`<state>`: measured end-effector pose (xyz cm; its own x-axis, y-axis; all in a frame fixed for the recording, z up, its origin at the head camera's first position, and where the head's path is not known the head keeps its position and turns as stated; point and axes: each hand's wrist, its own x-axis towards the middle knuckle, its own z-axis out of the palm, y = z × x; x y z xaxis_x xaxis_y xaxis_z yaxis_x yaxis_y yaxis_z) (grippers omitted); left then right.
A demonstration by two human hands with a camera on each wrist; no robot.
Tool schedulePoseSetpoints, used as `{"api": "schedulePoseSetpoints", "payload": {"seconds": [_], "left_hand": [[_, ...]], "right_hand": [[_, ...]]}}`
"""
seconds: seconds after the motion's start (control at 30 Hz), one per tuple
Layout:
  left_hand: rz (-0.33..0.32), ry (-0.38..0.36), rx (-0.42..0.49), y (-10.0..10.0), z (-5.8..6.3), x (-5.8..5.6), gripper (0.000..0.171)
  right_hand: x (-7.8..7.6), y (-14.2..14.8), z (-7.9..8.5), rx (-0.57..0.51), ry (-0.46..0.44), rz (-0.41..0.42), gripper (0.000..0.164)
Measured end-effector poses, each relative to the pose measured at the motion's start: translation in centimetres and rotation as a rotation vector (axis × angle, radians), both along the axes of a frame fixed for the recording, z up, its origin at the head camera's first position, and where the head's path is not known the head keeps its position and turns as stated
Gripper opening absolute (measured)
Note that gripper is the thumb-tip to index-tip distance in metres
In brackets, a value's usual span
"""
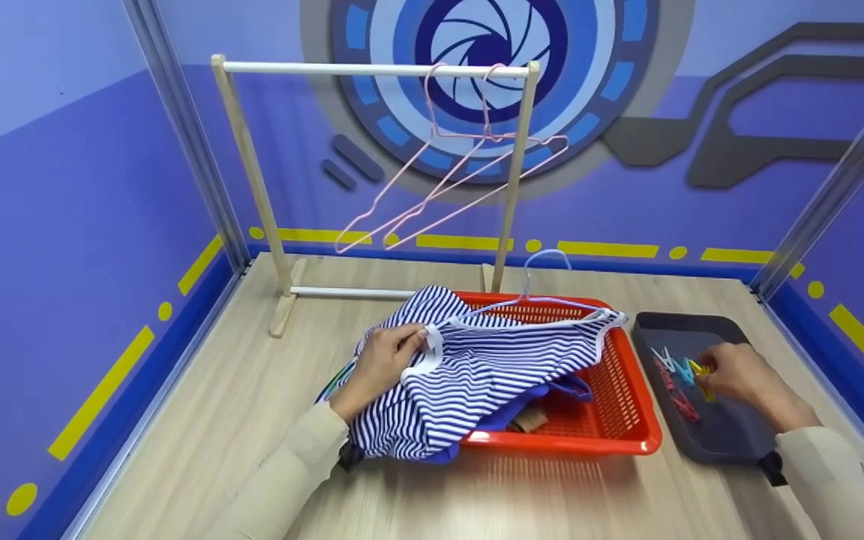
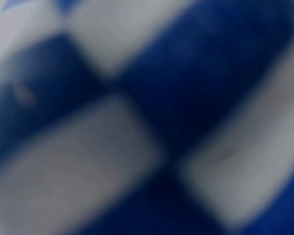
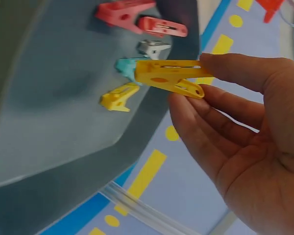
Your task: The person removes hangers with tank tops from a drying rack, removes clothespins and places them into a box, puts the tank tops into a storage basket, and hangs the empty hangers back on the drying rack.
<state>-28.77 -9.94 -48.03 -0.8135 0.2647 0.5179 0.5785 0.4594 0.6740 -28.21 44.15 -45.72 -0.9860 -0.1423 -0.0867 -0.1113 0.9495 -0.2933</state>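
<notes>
My left hand [image 1: 379,364] pinches the white-edged trim of a navy-and-white striped sleeveless top [image 1: 477,367], which drapes over the left part of a red basket. A light blue hanger [image 1: 527,281] sits inside the top, its hook standing up at the back. Blurred striped cloth [image 2: 88,156] fills the left wrist view. Above a dark grey tray [image 1: 732,431], my right hand [image 1: 739,373] holds a yellow clothespin [image 3: 161,73] between thumb and fingers. Below it in the tray lie red [image 3: 125,13], white [image 3: 153,48], teal [image 3: 130,67] and yellow [image 3: 118,98] clothespins.
Behind the red basket [image 1: 631,405] stands a wooden rack with a white rail [image 1: 357,69]. Two pink hangers [image 1: 402,176] hang near the rail's right end. Purple cloth [image 1: 503,412] and a brown piece [image 1: 529,418] show in the basket. Panel walls enclose the table [image 1: 252,420].
</notes>
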Motion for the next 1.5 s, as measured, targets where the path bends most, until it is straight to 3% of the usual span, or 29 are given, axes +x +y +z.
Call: {"api": "schedulePoseSetpoints", "payload": {"seconds": [0.27,0.47,0.73,1.1,1.3,1.5], "left_hand": [[-0.005,-0.007,0.008,0.0,0.0,0.1,0.024],[-0.001,-0.003,0.004,0.0,0.0,0.0,0.023],[0.002,0.003,0.001,-0.1,-0.1,-0.1,0.024],[-0.001,-0.006,0.001,-0.1,-0.1,-0.1,0.024],[-0.015,0.009,0.008,-0.1,-0.1,-0.1,0.025],[-0.003,-0.002,0.005,0.0,0.0,0.0,0.025]], "right_hand": [[-0.2,0.4,-1.6,0.071,-0.037,-0.010,0.038],[-0.3,0.1,-1.7,0.045,-0.048,-0.023,0.043],[0.1,-1.8,1.3,-0.008,0.135,0.059,0.039],[1.3,-5.1,5.7,-0.028,0.233,0.104,0.036],[1.7,-7.2,6.9,-0.012,0.350,0.165,0.033],[1.4,-9.4,7.3,-0.037,0.345,0.167,0.036]]}}
